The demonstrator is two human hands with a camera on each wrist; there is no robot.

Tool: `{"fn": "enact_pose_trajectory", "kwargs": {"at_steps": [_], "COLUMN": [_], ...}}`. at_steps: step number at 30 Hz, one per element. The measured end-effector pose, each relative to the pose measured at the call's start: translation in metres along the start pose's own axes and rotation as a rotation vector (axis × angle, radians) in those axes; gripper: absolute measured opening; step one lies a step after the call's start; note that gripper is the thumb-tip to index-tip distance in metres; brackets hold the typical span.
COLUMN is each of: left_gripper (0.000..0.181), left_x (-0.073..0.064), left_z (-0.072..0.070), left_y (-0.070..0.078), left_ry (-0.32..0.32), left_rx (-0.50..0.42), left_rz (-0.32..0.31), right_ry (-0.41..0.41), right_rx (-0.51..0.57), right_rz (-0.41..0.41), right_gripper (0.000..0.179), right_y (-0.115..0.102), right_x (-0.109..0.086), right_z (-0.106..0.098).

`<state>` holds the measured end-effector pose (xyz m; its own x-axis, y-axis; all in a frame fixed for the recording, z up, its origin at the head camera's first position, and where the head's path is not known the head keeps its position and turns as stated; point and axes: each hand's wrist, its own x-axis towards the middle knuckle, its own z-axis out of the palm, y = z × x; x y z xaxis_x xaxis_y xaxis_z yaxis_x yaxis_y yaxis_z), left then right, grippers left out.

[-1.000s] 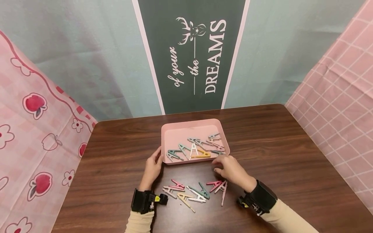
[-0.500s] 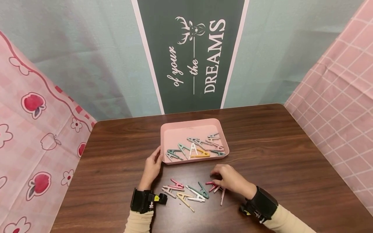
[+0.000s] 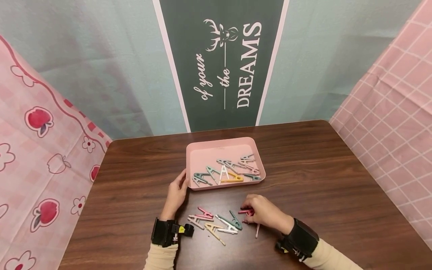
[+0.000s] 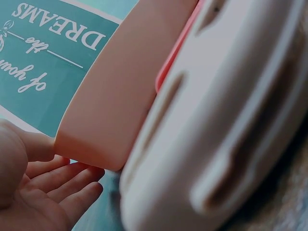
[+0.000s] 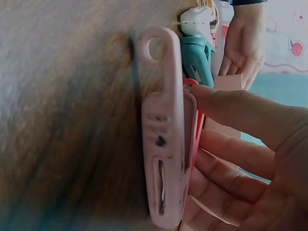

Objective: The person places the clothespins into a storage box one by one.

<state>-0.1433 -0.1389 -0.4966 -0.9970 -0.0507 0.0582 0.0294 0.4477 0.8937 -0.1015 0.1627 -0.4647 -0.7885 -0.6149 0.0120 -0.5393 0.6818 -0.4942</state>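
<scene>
In the head view my right hand (image 3: 264, 212) pinches a red clothespin (image 3: 249, 212) low over the table. A pale pink clothespin (image 5: 163, 120) stands large in front of that hand in the right wrist view. My left hand (image 3: 176, 195) touches the front left corner of a pink tray (image 3: 206, 153); in the left wrist view its fingers (image 4: 72, 185) are straight and the thumb meets the tray's corner. Inside the tray lie several clothespins, among them a white one (image 3: 224, 173) and a yellow one (image 3: 234, 178).
More loose clothespins lie between the hands: a pink one (image 3: 199, 221), another red one (image 3: 205, 213), a cream one (image 3: 215, 232), a white one (image 3: 228, 229) and a green one (image 3: 237, 222). The dark wooden table (image 3: 141, 165) backs onto a printed curtain (image 3: 135, 75).
My right hand has moved from beside the tray's front edge down toward the body, and its fingers have closed around the red clothespin. The left hand and tray have stayed in place.
</scene>
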Motion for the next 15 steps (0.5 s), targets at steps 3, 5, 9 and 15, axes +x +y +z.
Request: {"fn": "enact_pose_trajectory", "kwargs": {"at_steps": [3,5,9,15], "left_gripper": [0.044,0.044,0.043,0.044], "left_x": [-0.0003,-0.0003,0.0002,0.0001], "left_z": [-0.0002,0.0000,0.0005,-0.0003], "left_y": [0.0007,0.0006,0.0000,-0.0001], "left_ry": [-0.004,-0.005,-0.005,-0.001], "left_rx": [-0.002,-0.001,0.004,-0.005], "left_rz": [-0.008,-0.008,0.000,-0.004], "right_ry": [-0.009,-0.015,-0.025,-0.032], "right_rx": [0.000,0.008,0.016,0.013], "right_rz": [0.007,0.016,0.026,0.022], "right_gripper": [0.022,0.020,0.018,0.017], "right_y": [-0.0018,-0.0028,-0.0038,-0.0040], "right_x": [0.0009,0.0014,0.0024,0.0033], "right_z": [0.0009,0.0015,0.0020,0.0024]}}
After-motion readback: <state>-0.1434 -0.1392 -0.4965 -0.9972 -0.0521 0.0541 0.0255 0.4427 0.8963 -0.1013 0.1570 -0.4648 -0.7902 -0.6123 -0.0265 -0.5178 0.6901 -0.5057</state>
